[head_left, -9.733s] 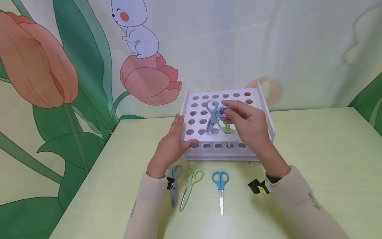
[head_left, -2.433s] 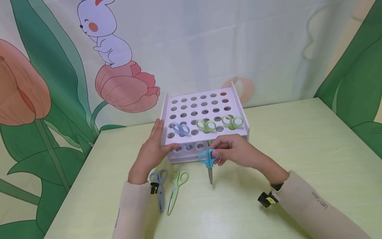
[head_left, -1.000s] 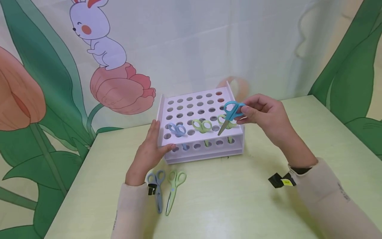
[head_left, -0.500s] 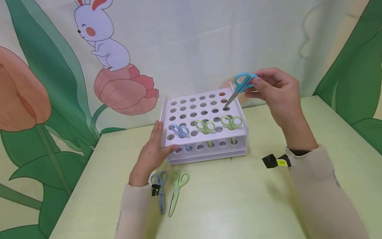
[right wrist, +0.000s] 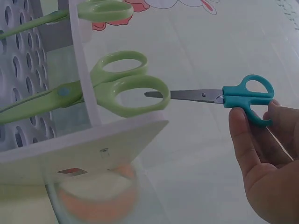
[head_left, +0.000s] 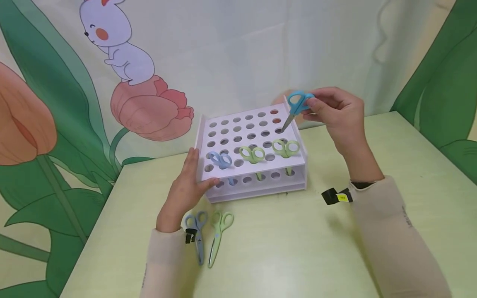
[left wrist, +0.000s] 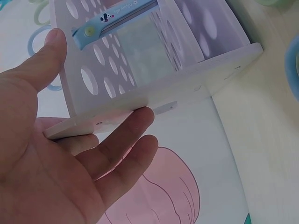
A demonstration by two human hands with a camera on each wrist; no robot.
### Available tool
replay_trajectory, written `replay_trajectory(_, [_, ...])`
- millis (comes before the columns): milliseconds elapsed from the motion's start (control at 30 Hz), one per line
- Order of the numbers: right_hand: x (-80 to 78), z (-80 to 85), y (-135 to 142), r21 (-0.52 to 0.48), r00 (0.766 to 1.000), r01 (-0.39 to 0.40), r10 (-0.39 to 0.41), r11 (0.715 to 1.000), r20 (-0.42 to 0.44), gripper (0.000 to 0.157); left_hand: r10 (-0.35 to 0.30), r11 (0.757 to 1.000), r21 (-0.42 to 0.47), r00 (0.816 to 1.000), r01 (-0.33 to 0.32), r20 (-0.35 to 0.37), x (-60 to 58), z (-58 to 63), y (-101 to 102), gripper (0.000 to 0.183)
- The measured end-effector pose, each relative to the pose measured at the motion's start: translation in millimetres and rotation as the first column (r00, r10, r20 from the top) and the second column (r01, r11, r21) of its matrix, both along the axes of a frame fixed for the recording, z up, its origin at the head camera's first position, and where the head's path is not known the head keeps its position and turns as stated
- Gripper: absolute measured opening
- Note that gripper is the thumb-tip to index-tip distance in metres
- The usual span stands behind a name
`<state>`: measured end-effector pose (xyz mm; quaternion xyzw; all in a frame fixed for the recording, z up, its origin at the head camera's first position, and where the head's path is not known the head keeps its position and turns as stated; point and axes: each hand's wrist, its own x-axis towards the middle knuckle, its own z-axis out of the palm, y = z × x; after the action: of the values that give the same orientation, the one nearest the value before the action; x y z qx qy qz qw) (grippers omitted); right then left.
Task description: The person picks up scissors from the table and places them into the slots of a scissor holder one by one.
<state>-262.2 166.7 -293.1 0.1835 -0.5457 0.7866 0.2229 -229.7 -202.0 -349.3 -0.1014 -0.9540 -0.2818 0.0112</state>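
Note:
My right hand (head_left: 343, 118) pinches teal-handled scissors (head_left: 298, 104) by one handle loop. Their blades slant down toward a hole in the right column of the white perforated rack (head_left: 257, 193); in the right wrist view the metal tip appears apart from the panel. With its thumb over the front corner and fingers along the left side, my left hand (head_left: 184, 194) holds the rack. Standing in its holes, handles up, are light-blue scissors (left wrist: 96, 29) at the left, green scissors (head_left: 252, 158) in the middle and another green pair (head_left: 285, 152) at the right.
Grey-blue scissors (head_left: 200, 246) and green scissors (head_left: 217, 242) lie on the pale table (head_left: 283, 248) in front of the rack, near my left wrist. A printed cloth (head_left: 231, 62) with a rabbit and tulips hangs right behind the rack.
Since the oldest frame, the light-blue scissors went from my right hand into the rack, and the teal scissors were lifted from the table to above its right side. Lately they barely moved.

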Motion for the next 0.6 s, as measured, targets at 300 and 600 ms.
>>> replay_trajectory(300, [-3.8,-7.8,-10,0.109,0.997,0.02,-0.027,0.994,0.071,0.018,0.011,1.0,0.003,1.0,-0.011,0.008,0.4,0.3,-2,0.104])
replay_trajectory(600, [-6.2,-15.1,-12,0.214,0.989,0.061,-0.089,0.975,0.121,0.018,0.003,1.0,0.005,1.0,-0.003,0.0,-0.6,0.1,-1,0.104])
